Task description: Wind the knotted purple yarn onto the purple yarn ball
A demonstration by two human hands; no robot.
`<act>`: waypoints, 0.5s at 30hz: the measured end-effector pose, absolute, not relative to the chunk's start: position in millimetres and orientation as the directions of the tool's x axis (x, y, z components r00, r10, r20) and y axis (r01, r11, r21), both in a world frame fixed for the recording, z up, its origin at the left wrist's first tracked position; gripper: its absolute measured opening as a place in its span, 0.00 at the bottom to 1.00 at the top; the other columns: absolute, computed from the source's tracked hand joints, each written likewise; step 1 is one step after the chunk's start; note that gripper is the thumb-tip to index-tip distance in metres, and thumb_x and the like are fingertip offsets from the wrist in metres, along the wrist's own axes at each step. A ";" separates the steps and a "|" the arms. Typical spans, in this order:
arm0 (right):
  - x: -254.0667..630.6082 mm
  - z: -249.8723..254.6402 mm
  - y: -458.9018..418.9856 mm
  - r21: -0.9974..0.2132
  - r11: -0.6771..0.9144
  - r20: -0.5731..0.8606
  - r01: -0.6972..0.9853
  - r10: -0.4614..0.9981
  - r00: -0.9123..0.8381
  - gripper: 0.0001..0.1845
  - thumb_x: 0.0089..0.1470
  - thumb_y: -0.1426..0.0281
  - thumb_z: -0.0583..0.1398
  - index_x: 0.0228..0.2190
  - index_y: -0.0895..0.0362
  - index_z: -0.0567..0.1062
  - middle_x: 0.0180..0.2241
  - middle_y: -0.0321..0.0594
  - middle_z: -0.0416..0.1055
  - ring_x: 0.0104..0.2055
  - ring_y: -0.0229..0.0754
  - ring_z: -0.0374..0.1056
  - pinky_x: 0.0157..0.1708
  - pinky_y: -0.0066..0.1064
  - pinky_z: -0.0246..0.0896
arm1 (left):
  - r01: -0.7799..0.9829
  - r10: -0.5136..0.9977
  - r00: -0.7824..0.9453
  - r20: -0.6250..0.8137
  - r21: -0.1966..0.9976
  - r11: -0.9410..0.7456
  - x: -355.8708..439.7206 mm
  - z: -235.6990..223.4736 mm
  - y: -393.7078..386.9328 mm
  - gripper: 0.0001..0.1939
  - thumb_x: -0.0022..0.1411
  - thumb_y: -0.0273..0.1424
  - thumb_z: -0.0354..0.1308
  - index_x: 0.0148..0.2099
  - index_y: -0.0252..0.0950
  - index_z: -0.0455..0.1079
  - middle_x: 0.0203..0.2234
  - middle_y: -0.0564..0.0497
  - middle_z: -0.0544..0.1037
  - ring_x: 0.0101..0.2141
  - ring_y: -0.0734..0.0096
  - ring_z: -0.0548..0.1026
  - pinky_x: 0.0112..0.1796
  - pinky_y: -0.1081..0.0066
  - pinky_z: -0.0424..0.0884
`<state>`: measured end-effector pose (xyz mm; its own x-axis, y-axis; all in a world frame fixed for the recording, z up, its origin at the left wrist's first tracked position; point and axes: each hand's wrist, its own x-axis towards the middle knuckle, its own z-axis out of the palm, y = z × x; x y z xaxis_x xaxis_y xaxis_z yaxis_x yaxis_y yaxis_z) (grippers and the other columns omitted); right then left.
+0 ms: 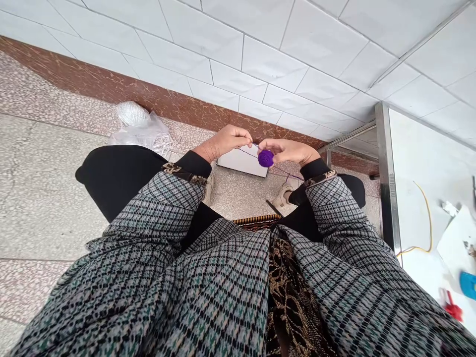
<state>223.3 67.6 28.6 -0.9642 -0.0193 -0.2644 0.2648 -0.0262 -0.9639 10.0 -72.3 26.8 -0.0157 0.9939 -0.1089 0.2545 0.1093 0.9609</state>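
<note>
two hands and a ball of yarn, seen from above. the right hand (pixel 292 149) bears the ball of purple yarn (pixel 265 158); its fingers are curled, with the ball lodged at their tips, on the side facing the left hand (pixel 226 141). the fingers of the left hand are pressed together at thumb and forefinger and appear to pinch a thin purple strand (pixel 245 151), though the grip itself is too small to resolve. principal relation: from the left fingertips the ball lies to the right and slightly toward the wearer, near but apart; from the right fingers it lies at the tips, in contact. the right hand is therefore the nearer. the ball is roughly round and shows no clear long axis; the useful line is that of the yarn, which spans the short gap between the two sets of fingers. a second length, the yarn tail (pixel 293 176), leaves the ball on the wearer's side and runs to the right, below the right fingers. beneath the left fingers and the gap, on the floor, lies a white panel (pixel 238 162). in judgement, any pull along the strand depends on the left pinch staying clear of the ball while the right fingers steady it.
</note>
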 end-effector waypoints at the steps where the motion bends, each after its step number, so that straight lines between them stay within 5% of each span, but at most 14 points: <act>1: 224.9 32.9 68.2 -0.976 -0.125 -0.175 0.176 -0.019 -0.984 0.29 0.45 0.69 0.72 0.47 0.59 0.71 0.45 0.40 0.73 0.40 0.35 0.69 0.41 0.26 0.71 | 0.235 0.992 -0.033 -0.124 0.963 0.128 10.4 26.4 -71.7 0.07 0.59 0.28 0.59 0.30 0.32 0.75 0.20 0.54 0.67 0.23 0.77 0.61 0.28 0.73 0.58; 3: 225.0 39.3 71.2 -0.971 -0.239 -0.040 0.013 0.111 -0.993 0.32 0.48 0.60 0.74 0.49 0.57 0.69 0.46 0.41 0.73 0.39 0.35 0.70 0.40 0.26 0.72 | 0.196 0.987 -0.012 -0.159 0.968 0.158 14.4 25.4 -70.2 0.06 0.59 0.27 0.59 0.29 0.33 0.73 0.20 0.55 0.67 0.22 0.78 0.60 0.28 0.74 0.58; 6: 218.4 40.0 78.6 -0.984 -0.165 0.000 -0.071 0.392 -0.920 0.31 0.55 0.50 0.71 0.50 0.53 0.68 0.44 0.41 0.72 0.42 0.37 0.71 0.42 0.28 0.74 | 0.197 0.977 0.104 -0.188 0.966 0.165 23.0 25.3 -69.3 0.06 0.59 0.27 0.59 0.29 0.33 0.72 0.21 0.54 0.68 0.22 0.78 0.62 0.28 0.75 0.59; 10: 208.5 24.0 81.6 -0.998 0.006 -0.050 0.069 0.621 -0.782 0.26 0.58 0.55 0.69 0.48 0.53 0.65 0.44 0.40 0.71 0.40 0.37 0.69 0.41 0.29 0.73 | 0.230 0.938 0.309 -0.160 0.969 0.089 26.3 28.5 -72.2 0.07 0.60 0.31 0.62 0.32 0.33 0.77 0.23 0.52 0.73 0.23 0.77 0.64 0.28 0.74 0.61; 12: 207.9 17.3 77.1 -0.969 0.104 -0.128 0.226 0.570 -0.812 0.23 0.54 0.65 0.71 0.45 0.56 0.66 0.41 0.39 0.71 0.37 0.36 0.67 0.38 0.27 0.70 | 0.234 0.938 0.327 -0.119 0.971 0.042 22.7 29.2 -73.9 0.08 0.60 0.32 0.62 0.33 0.33 0.79 0.23 0.52 0.74 0.23 0.76 0.65 0.29 0.73 0.61; 15: 213.8 20.4 68.8 -0.921 0.218 -0.278 0.322 0.210 -0.937 0.23 0.46 0.72 0.71 0.43 0.59 0.70 0.40 0.39 0.72 0.38 0.35 0.67 0.38 0.25 0.69 | 0.218 0.975 0.208 -0.076 0.976 0.029 15.2 26.2 -74.2 0.08 0.60 0.31 0.63 0.33 0.32 0.80 0.21 0.52 0.72 0.23 0.76 0.64 0.29 0.73 0.60</act>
